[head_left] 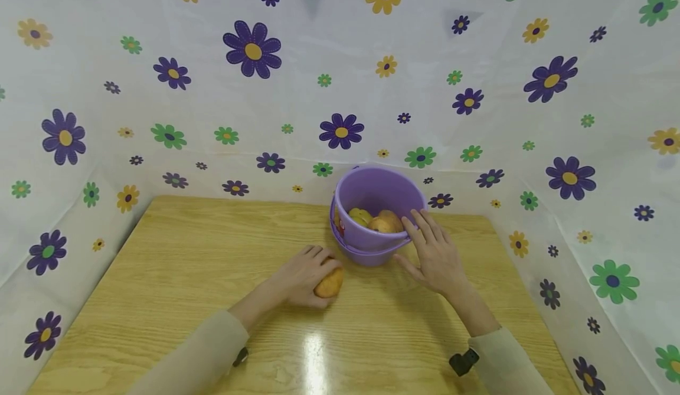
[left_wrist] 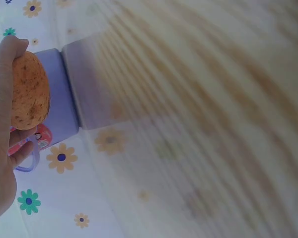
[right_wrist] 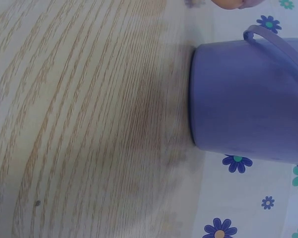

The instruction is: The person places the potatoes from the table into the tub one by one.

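A round, orange-brown speckled fruit point(head_left: 329, 283) is held in my left hand point(head_left: 308, 277), low over the table in front of the bucket. The left wrist view shows the same fruit point(left_wrist: 31, 91) between thumb and fingers. The purple bucket point(head_left: 366, 257) stands upright near the back edge, with several yellowish fruits point(head_left: 383, 224) inside. My right hand point(head_left: 438, 256) is at the bucket's right rim, its fingers mostly straight and touching the rim, thumb apart from them. In the right wrist view the bucket point(right_wrist: 248, 99) shows from the side, the hand almost wholly out of frame.
The bucket's purple handle point(right_wrist: 275, 37) hangs down around its front. A wooden table point(head_left: 212, 247) lies under everything. White cloth point(head_left: 297, 100) printed with flowers encloses the back and both sides.
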The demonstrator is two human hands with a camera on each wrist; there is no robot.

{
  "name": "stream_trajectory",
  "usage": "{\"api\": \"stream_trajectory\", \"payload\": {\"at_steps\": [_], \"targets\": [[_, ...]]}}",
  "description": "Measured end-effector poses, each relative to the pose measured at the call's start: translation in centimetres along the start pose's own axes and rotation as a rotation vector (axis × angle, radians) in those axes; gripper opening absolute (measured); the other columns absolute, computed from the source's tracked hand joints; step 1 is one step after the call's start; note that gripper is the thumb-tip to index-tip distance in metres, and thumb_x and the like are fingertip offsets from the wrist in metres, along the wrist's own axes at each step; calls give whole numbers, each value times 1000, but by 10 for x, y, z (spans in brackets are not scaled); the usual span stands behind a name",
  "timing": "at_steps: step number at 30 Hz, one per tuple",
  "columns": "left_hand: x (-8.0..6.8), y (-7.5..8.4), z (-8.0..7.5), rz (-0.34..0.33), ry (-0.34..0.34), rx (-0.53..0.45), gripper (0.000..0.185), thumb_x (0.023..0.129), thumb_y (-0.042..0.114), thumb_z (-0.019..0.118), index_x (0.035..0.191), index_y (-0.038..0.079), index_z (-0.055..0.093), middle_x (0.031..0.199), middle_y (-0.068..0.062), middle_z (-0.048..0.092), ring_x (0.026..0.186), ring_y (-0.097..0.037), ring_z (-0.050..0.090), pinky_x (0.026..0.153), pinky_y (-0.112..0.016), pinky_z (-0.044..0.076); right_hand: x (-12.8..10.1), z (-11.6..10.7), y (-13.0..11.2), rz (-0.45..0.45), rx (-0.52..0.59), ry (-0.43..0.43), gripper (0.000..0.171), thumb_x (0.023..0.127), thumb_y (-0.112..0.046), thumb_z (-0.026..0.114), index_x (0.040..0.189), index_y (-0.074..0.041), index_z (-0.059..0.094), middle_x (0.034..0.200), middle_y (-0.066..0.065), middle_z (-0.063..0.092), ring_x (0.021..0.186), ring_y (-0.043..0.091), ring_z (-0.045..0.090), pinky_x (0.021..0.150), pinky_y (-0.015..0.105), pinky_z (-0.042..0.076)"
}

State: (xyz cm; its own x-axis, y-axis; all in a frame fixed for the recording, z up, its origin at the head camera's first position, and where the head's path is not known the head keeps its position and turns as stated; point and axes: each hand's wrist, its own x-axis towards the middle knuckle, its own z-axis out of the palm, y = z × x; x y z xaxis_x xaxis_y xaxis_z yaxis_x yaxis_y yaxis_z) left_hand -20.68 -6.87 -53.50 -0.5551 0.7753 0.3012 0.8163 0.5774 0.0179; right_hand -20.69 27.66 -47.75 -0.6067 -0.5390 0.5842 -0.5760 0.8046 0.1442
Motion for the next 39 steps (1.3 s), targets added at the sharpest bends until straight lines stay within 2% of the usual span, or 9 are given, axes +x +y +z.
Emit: {"api": "stream_trajectory", "payload": {"at_steps": [4,12,17,21,24,28,34,39], "targets": [[1,2,-9,-8,29,-4,68,83,59,76,135,19,59,130,-6,63,117,-25,62,109,-46,54,0,0,0,-2,2,9,83,97,-62,57,155,-4,47,158,23,50,148,44,46,112,62,49],[6,2,-21,-15,105,1,72,78,55,82,134,17,60,130,-9,64,114,-27,63,104,-47,56,0,2,0,-4,-11,37,84,104,-71,38,154,-5,49,156,23,53,146,43,49,110,60,51],[10,1,-28,-22,149,-13,72,75,55,83,133,17,61,130,-8,64,114,-26,62,104,-46,56,0,2,0,1,3,29,83,102,-68,45,155,-4,49,157,24,52,146,45,48,112,62,50],[13,1,-33,-34,185,-21,75,73,53,87,133,17,62,130,-8,64,115,-26,62,106,-47,56,0,1,0,5,11,19,83,97,-61,58,156,-4,47,157,24,51,147,45,47,113,62,49],[15,1,-37,-39,208,-21,75,72,53,87,133,17,63,130,-8,64,115,-26,63,106,-46,56,0,1,0,10,14,14,84,93,-58,63,156,-4,47,158,23,50,148,44,46,114,62,48],[17,0,-43,-45,241,-32,75,71,53,87,133,18,62,130,-8,64,116,-27,64,106,-46,56,0,2,0,7,8,18,82,99,-64,53,155,-4,48,158,23,51,148,43,46,114,61,49],[20,-1,-50,-44,282,-50,75,72,53,87,134,17,62,130,-8,63,118,-27,64,109,-47,55,0,3,0,5,9,30,82,102,-67,45,154,-4,49,157,24,52,148,43,47,112,61,49],[25,-1,-57,-28,322,-85,77,71,49,90,134,16,62,129,-9,64,117,-28,65,108,-49,56,0,3,-1,6,-5,33,87,105,-73,29,154,-4,49,156,24,53,147,43,47,111,61,50]]}}
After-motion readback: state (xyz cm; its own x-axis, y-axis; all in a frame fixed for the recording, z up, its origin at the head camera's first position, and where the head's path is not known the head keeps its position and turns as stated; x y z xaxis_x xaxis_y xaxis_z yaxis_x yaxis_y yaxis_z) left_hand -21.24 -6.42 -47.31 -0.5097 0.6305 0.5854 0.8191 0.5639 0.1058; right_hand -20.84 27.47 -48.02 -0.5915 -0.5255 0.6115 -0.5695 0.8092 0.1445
